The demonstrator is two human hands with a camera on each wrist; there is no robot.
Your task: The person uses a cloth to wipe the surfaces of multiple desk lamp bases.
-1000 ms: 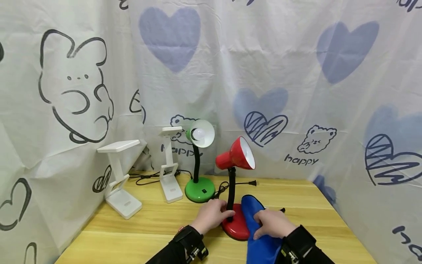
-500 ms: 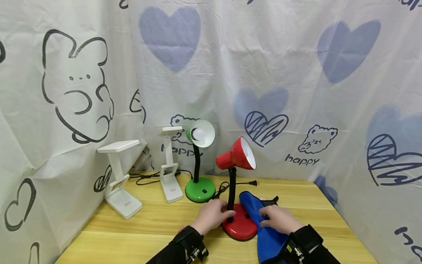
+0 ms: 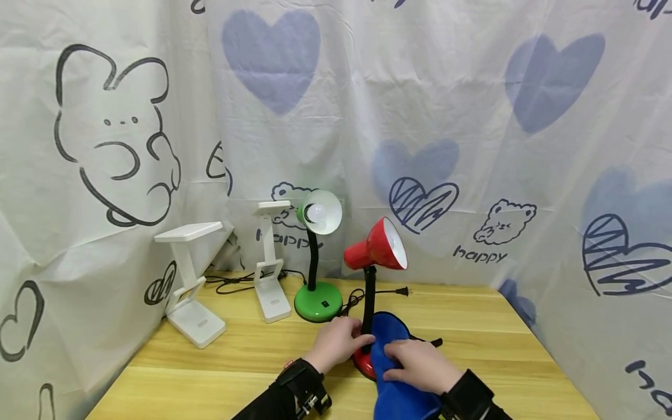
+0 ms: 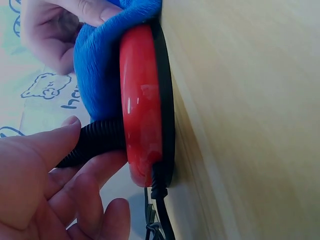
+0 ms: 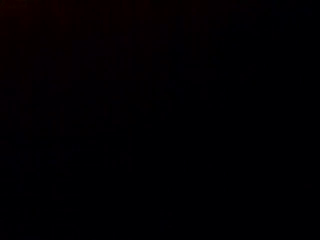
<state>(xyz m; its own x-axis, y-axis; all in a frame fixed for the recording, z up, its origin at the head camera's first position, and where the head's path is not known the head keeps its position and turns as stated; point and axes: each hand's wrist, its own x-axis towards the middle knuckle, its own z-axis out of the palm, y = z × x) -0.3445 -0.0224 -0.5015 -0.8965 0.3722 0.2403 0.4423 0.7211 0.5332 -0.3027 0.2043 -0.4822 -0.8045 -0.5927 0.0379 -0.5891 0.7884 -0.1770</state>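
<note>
A red desk lamp (image 3: 371,248) with a black ribbed neck (image 4: 100,140) stands on the table. My left hand (image 3: 338,344) holds the neck low down, thumb on one side and fingers on the other. In my right hand (image 3: 422,364) is a blue cloth (image 3: 391,329) with a dark edge, pinched between thumb and fingers. The cloth lies over much of the lamp's red base (image 4: 140,100), whose near rim still shows in the left wrist view. Almost nothing can be made out in the right wrist view, which is dark.
Behind and left stand a green desk lamp (image 3: 318,301) and two white folding lamps (image 3: 196,324), (image 3: 273,300). A black cord with a plug (image 3: 401,291) lies behind the red lamp. Printed curtains (image 3: 430,105) close off the wooden table (image 3: 252,373) at the back and sides.
The right hand and blue cloth first slid right, uncovering part of the red base, then came back left over it. My left hand has stayed on the lamp's neck.
</note>
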